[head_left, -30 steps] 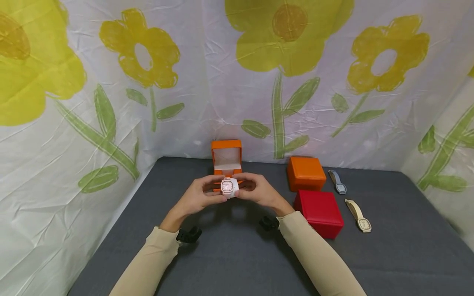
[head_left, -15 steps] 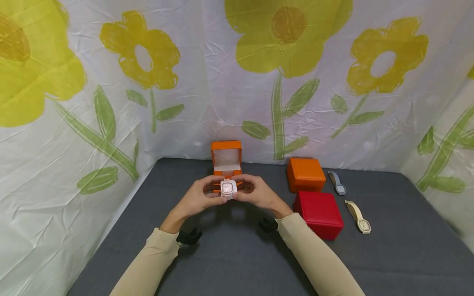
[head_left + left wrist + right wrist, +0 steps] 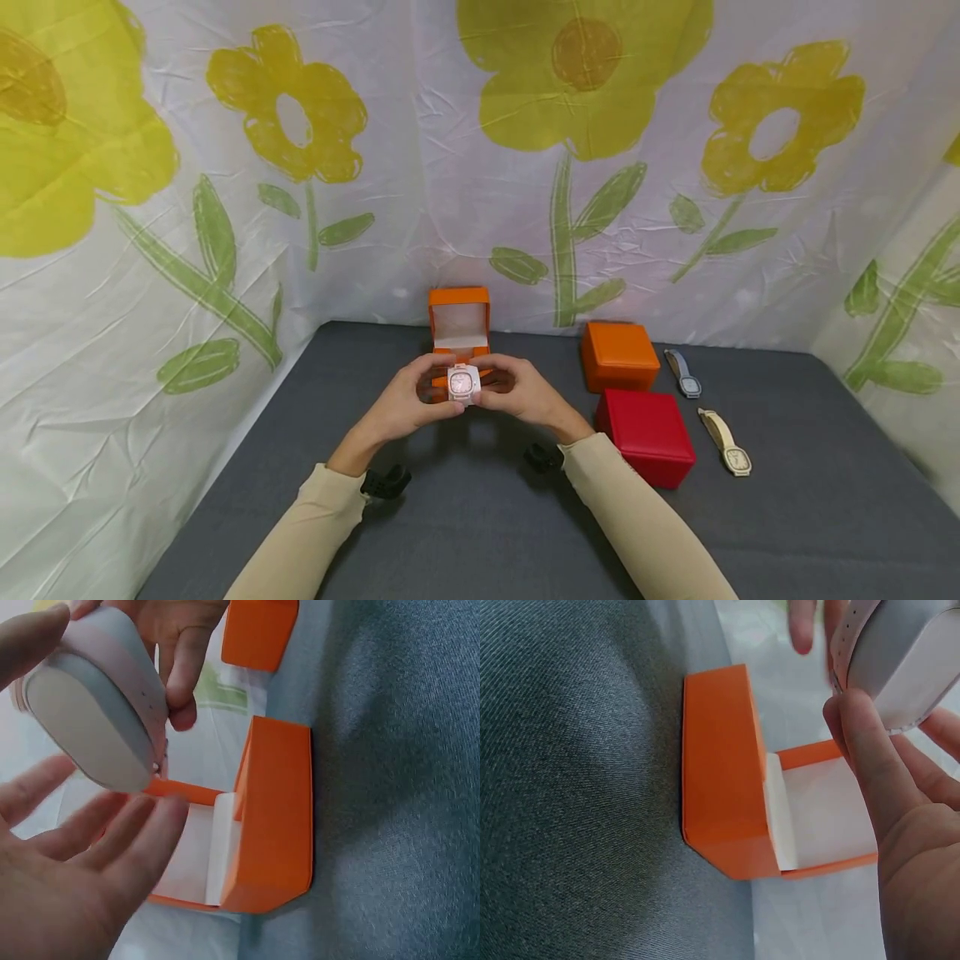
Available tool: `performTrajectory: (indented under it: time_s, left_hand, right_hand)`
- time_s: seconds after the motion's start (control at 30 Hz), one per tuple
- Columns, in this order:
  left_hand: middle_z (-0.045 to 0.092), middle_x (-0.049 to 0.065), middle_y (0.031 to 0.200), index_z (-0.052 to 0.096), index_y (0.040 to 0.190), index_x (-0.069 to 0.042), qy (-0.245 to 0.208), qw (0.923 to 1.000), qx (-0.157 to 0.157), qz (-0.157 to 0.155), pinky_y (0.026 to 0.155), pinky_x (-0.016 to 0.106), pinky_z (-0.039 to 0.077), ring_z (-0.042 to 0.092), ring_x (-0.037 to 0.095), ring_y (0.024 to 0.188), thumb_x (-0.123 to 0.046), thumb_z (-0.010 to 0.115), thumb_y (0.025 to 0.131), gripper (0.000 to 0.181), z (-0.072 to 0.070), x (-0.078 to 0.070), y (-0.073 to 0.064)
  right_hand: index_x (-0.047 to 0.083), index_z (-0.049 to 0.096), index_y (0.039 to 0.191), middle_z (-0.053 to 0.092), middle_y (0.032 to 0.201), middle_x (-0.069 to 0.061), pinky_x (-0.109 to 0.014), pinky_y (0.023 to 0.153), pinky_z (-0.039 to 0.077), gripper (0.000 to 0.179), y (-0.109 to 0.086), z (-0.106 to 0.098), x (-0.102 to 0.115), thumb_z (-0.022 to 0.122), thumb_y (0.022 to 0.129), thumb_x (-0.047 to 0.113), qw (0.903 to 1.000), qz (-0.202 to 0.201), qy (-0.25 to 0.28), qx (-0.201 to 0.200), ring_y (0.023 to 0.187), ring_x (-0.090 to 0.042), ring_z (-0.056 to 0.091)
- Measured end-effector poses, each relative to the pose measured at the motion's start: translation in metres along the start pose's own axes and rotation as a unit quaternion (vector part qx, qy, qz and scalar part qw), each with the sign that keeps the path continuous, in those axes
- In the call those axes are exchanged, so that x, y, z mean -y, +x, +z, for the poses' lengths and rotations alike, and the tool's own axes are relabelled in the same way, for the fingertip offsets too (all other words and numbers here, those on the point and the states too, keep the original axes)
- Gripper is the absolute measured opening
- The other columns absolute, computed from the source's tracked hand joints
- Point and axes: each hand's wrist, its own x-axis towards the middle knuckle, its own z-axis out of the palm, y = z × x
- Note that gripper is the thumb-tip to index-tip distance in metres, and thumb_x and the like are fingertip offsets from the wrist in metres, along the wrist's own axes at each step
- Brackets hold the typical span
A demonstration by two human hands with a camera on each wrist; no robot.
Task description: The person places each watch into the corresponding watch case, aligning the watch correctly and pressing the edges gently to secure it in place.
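Note:
A pale pink watch with a squarish dial faces me, its strap wrapped around a white oval cushion. My left hand holds it from the left, thumb on its edge, with the other fingers spread in the left wrist view. From the right side, my right hand grips the cushion and strap between thumb and fingers. Directly beyond the hands, an orange watch box stands with its lid raised and a white lining inside. The held watch overlaps the front of that box in the head view.
To the right stand a closed orange box and, nearer, a closed red box beside my right forearm. A light blue watch and a cream watch lie farther right on the dark grey tabletop. A flowered curtain hangs behind.
The watch and cushion have turned slightly so the dial faces me more squarely. The left hand's fingers have spread a little wider. Both arms stay nearly in place.

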Motion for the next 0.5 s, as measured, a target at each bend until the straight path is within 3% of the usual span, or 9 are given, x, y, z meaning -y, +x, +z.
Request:
performTrajectory:
  time_s: [0.2, 0.37, 0.5]
  left_hand:
    - [0.050, 0.018, 0.132, 0.058, 0.122, 0.001, 0.045, 0.9957, -0.032, 0.074, 0.095, 0.061, 0.039, 0.048, 0.031, 0.116, -0.001, 0.077, 0.078, 0.048, 0.007, -0.027, -0.004]
    - [0.053, 0.020, 0.128, 0.062, 0.112, 0.002, 0.069, 0.9927, -0.040, 0.090, 0.095, 0.052, 0.044, 0.051, 0.030, 0.114, 0.002, 0.076, 0.078, 0.037, 0.009, -0.042, -0.008]
    - [0.055, 0.020, 0.126, 0.063, 0.111, 0.002, 0.080, 0.9912, -0.047, 0.094, 0.095, 0.046, 0.046, 0.052, 0.030, 0.114, 0.000, 0.078, 0.077, 0.037, 0.010, -0.037, -0.007]
  right_hand:
    - [-0.006, 0.050, 0.131, 0.057, 0.121, -0.026, -0.034, 0.088, 0.052, 0.049, 0.000, 0.000, -0.001, 0.066, 0.087, 0.002, 0.9999, -0.001, -0.010, 0.003, 0.106, -0.042, 0.058]
    - [-0.005, 0.051, 0.131, 0.057, 0.122, -0.023, -0.036, 0.088, 0.052, 0.049, 0.001, 0.002, -0.002, 0.068, 0.086, 0.003, 1.0000, -0.003, -0.007, 0.005, 0.105, -0.042, 0.059]
    - [-0.004, 0.052, 0.130, 0.058, 0.122, -0.021, -0.040, 0.090, 0.051, 0.049, 0.001, 0.003, -0.001, 0.069, 0.085, 0.003, 1.0000, -0.005, -0.003, 0.007, 0.105, -0.041, 0.060]
